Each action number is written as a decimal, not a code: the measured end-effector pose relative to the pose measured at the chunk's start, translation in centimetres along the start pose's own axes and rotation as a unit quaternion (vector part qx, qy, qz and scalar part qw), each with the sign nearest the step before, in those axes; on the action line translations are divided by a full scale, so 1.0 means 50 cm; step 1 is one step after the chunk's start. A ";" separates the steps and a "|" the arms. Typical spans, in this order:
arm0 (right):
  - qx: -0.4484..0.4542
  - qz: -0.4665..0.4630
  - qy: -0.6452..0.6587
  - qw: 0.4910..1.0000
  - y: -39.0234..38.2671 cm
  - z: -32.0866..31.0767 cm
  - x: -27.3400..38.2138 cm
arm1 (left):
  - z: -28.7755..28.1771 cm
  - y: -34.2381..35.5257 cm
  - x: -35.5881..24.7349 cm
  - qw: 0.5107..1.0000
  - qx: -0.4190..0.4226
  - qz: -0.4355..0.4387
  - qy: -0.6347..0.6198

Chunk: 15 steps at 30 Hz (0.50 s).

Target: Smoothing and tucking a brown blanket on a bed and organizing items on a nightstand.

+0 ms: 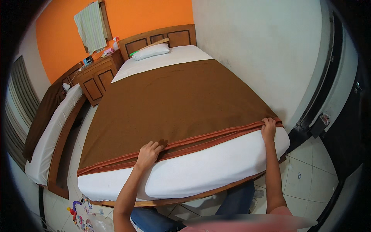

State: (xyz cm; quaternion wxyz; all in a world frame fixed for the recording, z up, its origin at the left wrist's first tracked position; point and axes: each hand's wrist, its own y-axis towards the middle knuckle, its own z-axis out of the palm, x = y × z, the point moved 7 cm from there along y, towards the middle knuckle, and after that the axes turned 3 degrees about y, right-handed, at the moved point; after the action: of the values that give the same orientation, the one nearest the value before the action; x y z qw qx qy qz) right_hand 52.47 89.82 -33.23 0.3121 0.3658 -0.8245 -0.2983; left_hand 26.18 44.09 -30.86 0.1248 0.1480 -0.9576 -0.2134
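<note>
A brown blanket (174, 102) with a reddish-brown border lies over most of a bed covered by a white fitted sheet (210, 164). Along the near end, its border is folded in overlapping layers, and white sheet shows below it. My left hand (149, 154) grips the border left of the middle, fingers curled over the edge. At the near right corner, my right hand (269, 129) is closed on the same border, with the thumb side toward the cloth. The blanket's underside and the fingertips pressed into the cloth are partly hidden.
A white pillow (151, 51) and a stick broom (158, 42) lie by the wooden headboard (177, 37). A wooden cabinet (94, 79) stands between this bed and a second bed (58, 131). Toys (79, 216) lie on the floor at lower left. A wall (262, 46) borders the right side.
</note>
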 end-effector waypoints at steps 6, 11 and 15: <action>-0.128 -0.002 0.025 0.991 -0.009 -0.061 -0.036 | -0.041 -0.035 -0.058 0.999 -0.024 0.011 -0.039; -0.004 0.065 -0.017 0.998 0.011 -0.013 -0.060 | -0.045 0.004 -0.065 0.998 -0.013 -0.046 -0.051; -0.052 0.047 -0.060 0.996 0.045 -0.038 -0.118 | -0.032 0.054 -0.085 0.991 -0.027 -0.053 -0.116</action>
State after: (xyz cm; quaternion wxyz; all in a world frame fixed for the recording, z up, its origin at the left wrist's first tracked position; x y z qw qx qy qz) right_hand 56.10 95.23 -32.15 0.2947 0.2910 -0.8414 -0.3472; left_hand 29.97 47.27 -28.98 0.0048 0.1696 -0.9503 -0.2609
